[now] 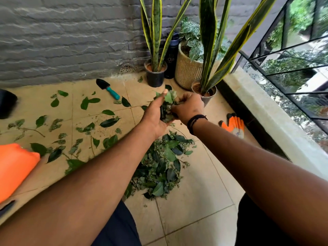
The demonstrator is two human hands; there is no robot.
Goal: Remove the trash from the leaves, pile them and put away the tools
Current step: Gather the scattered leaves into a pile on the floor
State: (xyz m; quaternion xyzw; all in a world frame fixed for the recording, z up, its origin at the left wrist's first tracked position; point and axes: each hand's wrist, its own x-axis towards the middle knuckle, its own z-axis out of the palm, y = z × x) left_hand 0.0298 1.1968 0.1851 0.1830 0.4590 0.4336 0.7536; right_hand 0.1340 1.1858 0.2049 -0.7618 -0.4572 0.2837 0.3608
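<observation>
Across the tiled floor (195, 201) we see loose leaves (85, 121) scattered through the left half of the frame, and a gathered leaf pile (159, 167) at lower centre. Above that pile, mid-frame, our left hand (156, 112) curls around a bunch of leaves (168, 103), while our right hand (190, 107) pinches into the same bunch. An orange glove (233, 125) lies at right by the ledge. A teal-handled trowel (108, 88) rests on the floor at upper centre-left, near the wall.
</observation>
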